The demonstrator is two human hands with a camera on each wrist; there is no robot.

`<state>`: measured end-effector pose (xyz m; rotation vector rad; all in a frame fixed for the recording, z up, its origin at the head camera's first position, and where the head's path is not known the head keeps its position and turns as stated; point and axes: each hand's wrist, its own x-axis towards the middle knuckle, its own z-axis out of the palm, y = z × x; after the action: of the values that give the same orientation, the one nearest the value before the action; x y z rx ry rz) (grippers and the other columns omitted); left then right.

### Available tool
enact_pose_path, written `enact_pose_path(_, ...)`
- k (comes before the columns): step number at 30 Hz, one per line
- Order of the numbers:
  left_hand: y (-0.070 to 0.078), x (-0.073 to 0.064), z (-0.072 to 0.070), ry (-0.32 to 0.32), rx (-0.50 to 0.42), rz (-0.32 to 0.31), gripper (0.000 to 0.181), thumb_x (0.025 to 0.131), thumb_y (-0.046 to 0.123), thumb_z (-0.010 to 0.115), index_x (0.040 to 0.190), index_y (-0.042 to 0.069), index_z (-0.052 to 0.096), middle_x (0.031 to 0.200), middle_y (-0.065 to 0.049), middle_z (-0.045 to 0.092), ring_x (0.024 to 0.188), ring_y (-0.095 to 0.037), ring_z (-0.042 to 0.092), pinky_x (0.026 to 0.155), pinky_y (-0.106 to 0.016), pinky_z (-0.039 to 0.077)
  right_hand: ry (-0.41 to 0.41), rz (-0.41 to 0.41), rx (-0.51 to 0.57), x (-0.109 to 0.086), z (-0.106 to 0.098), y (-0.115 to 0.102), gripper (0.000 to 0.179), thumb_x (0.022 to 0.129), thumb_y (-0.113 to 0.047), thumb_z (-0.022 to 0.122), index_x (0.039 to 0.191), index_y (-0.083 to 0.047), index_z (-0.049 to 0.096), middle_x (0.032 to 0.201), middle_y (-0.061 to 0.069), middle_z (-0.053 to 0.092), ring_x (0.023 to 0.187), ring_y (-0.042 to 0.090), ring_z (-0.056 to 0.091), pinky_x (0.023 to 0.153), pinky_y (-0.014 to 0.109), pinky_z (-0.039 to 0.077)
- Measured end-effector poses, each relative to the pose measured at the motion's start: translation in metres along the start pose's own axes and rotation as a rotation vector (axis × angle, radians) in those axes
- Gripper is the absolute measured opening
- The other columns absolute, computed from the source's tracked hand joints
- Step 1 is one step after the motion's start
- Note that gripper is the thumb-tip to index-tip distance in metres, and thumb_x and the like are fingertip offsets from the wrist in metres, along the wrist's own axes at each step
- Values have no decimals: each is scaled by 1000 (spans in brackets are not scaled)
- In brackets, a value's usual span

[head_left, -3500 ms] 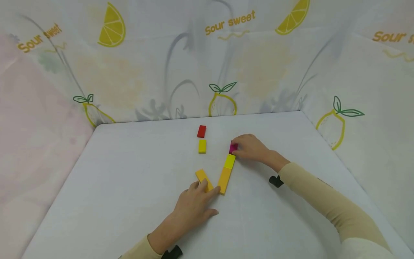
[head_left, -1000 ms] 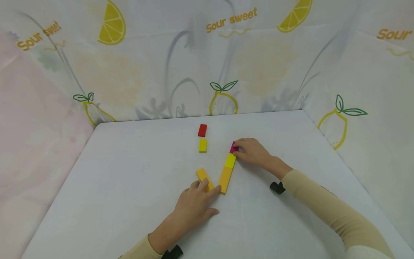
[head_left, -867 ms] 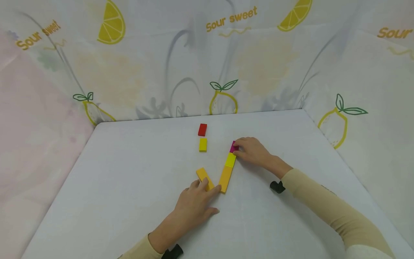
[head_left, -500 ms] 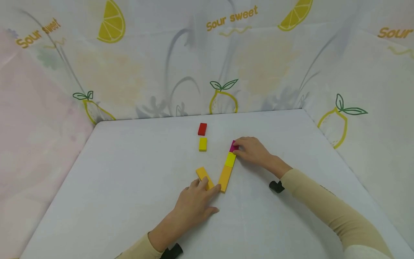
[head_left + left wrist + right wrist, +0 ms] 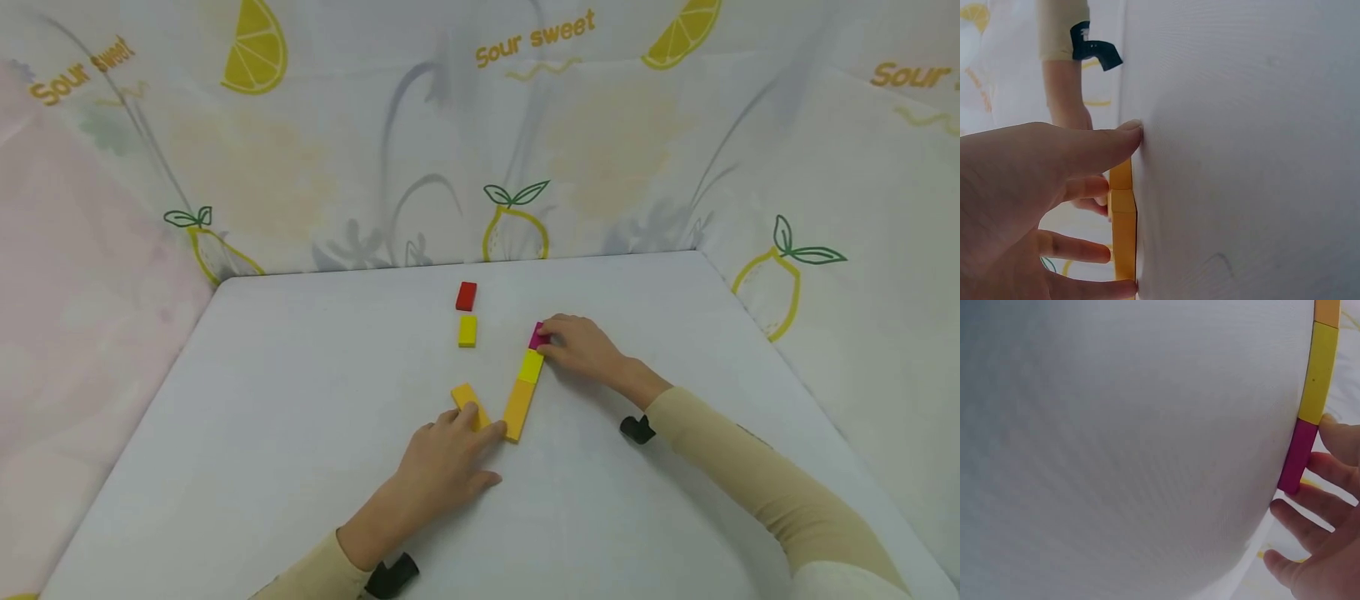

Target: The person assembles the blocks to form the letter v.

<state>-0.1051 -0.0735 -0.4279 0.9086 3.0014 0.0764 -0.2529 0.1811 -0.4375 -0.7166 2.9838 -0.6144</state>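
In the head view, a magenta block (image 5: 537, 335), a yellow block (image 5: 531, 366) and a long orange block (image 5: 519, 410) lie end to end in a slanting row. My right hand (image 5: 588, 350) holds the magenta block between thumb and fingers; the right wrist view shows the magenta block (image 5: 1299, 456) touching the yellow block (image 5: 1318, 375). A second orange block (image 5: 468, 403) slants the other way, forming a V with the row. My left hand (image 5: 442, 462) rests its fingertips on both orange blocks, its thumb held out over the table; its fingers partly cover the second orange block.
Farther back on the white table (image 5: 300, 375) lie a red block (image 5: 467, 296) and a separate yellow block (image 5: 467, 331), a small gap between them. A lemon-printed cloth (image 5: 360, 150) stands behind the table. Black wrist mounts (image 5: 637, 429) are on both arms.
The magenta block has turned slightly since the earliest frame and now lines up with the yellow block. My left hand stays on the orange blocks. The whole head view has shifted slightly.
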Motion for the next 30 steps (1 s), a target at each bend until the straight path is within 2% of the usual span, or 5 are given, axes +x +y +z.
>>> enact_pose_path(8, -3, 1, -2, -3, -57, -7, 52, 82, 53, 75, 128, 34, 59, 113, -4, 55, 86, -22, 60, 58, -32, 53, -16, 30, 12, -1, -1, -1, 33, 94, -24, 68, 122, -7, 67, 119, 9, 68, 107, 25, 62, 101, 43, 51)
enact_pose_path(15, -7, 4, -6, -28, -146, -54, 56, 85, 45, 75, 136, 29, 57, 125, -5, 57, 92, -22, 62, 67, -36, 57, -19, 29, 14, 0, -1, 1, 35, 94, -24, 68, 123, -5, 67, 121, 10, 68, 108, 26, 63, 102, 43, 50)
enact_pose_path(19, -12, 6, -6, -42, -176, -82, 57, 85, 44, 75, 136, 29, 57, 126, -3, 57, 88, -18, 60, 68, -34, 56, -23, 22, 6, 1, 0, 2, 35, 94, -24, 69, 122, -5, 67, 119, 9, 69, 106, 25, 63, 101, 43, 51)
enact_pose_path(25, -21, 9, -2, 7, -184, -81, 53, 86, 43, 74, 135, 28, 58, 126, -2, 58, 84, -17, 61, 67, -34, 54, -21, 22, 2, 2, 1, 1, 34, 93, -25, 69, 122, -6, 68, 118, 8, 69, 105, 25, 63, 99, 42, 52)
enact_pose_path(30, -30, 14, 0, 37, -199, -115, 50, 86, 40, 74, 133, 27, 60, 128, -3, 59, 85, -18, 64, 71, -33, 55, -18, 16, 20, 3, 1, 1, 32, 94, -23, 69, 121, -6, 68, 117, 8, 70, 103, 24, 63, 99, 41, 52)
